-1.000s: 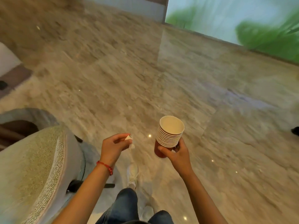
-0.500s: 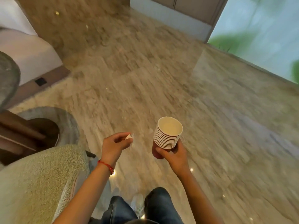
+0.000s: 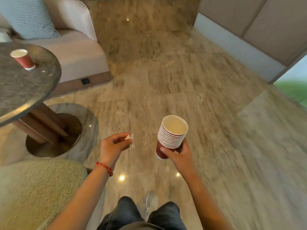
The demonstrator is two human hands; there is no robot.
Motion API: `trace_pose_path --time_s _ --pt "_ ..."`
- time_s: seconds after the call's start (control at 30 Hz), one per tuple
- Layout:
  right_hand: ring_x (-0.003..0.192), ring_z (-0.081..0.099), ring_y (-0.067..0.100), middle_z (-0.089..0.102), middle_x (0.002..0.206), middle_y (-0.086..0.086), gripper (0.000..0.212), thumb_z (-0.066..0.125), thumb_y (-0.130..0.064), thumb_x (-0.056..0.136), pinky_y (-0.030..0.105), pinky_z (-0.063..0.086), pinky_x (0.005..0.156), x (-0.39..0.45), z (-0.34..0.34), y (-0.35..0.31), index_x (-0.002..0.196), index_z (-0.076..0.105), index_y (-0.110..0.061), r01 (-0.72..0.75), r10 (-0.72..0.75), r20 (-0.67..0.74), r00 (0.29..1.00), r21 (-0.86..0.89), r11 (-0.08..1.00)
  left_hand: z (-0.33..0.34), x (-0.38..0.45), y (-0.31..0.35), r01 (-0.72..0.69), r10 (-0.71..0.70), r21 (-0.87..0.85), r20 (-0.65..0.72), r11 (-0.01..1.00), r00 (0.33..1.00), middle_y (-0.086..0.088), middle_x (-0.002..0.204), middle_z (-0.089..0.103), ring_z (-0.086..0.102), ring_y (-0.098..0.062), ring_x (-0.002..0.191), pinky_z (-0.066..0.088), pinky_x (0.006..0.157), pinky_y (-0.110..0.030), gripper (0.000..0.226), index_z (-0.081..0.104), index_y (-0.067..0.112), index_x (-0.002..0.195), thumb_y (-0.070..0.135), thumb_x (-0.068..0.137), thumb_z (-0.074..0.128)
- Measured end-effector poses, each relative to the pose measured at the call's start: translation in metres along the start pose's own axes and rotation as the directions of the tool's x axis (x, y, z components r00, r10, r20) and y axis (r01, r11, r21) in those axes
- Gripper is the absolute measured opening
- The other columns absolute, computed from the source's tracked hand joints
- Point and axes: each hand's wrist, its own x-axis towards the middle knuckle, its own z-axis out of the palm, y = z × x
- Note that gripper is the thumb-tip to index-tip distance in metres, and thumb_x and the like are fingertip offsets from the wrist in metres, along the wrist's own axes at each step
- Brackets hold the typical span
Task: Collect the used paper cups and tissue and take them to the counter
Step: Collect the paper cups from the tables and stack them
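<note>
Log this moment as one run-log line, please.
left hand: pinching tissue | right hand: holding cup stack | one cup on round table | person walking | counter not in view

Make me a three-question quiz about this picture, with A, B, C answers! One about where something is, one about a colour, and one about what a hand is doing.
1. Where is the single paper cup?
A. On the round table
B. On the floor
C. On the sofa

2. What colour is the outside of the stack of cups?
A. Blue
B. Dark red
C. Green

3. What is the left hand doing?
A. Hanging open and empty
B. Resting on the table
C. Pinching a white tissue

Answers:
1 A, the cup stands upright on the dark tabletop at the left.
2 B, the bottom cup's wall shows dark red in the right hand.
3 C, a white scrap sticks out between thumb and fingers.
</note>
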Motion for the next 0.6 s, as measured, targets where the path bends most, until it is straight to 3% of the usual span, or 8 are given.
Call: trace_pose_path --time_s 0.13,0.23,0.33,0.6 --pt "0.103 0.062 0.006 0.065 0.108 -0.020 0.067 0.082 -0.043 0.058 0.024 0.055 0.081 0.060 0.003 -0.007 0.118 0.051 -0.038 0.007 -0.007 0.074 0.997 0.005 1.000 0.010 0.032 0.017 0.010 -0.014 -0.044 -0.087 0.999 0.996 -0.003 0.082 0.068 0.064 -0.011 0.073 0.051 0.058 -0.009 0.023 0.069 0.016 0.089 -0.004 0.076 0.068" --pt "0.101 0.064 0.013 0.067 0.106 -0.010 0.072 0.082 -0.045 0.054 0.029 0.055 0.080 0.100 0.021 -0.009 0.118 0.054 -0.028 -0.008 0.007 0.124 0.992 0.009 1.000 0.010 0.063 0.025 0.027 -0.035 -0.054 -0.155 0.998 0.987 -0.004 0.082 0.068 0.064 -0.012 0.073 0.051 0.058 -0.009 0.022 0.069 0.013 0.092 -0.003 0.076 0.069" --pt "0.101 0.063 0.014 0.067 0.106 -0.009 0.070 0.083 -0.044 0.053 0.034 0.056 0.082 0.148 0.047 -0.011 0.116 0.055 -0.030 -0.021 0.020 0.193 0.981 0.004 1.000 0.004 0.105 0.035 0.028 -0.036 -0.043 -0.209 0.999 0.977 -0.004 0.080 0.068 0.065 -0.007 0.065 0.049 0.055 -0.007 0.021 0.069 0.010 0.094 -0.001 0.076 0.070" --pt "0.099 0.063 0.006 0.067 0.104 -0.018 0.062 0.082 -0.046 0.052 0.019 0.053 0.073 0.295 0.128 -0.039 0.108 0.055 -0.039 -0.014 0.011 0.279 0.960 0.009 1.000 -0.024 0.251 0.072 0.010 -0.024 -0.046 -0.296 0.999 0.955 -0.005 0.079 0.068 0.065 0.001 0.061 0.049 0.055 -0.008 0.021 0.070 0.006 0.097 0.000 0.076 0.071"
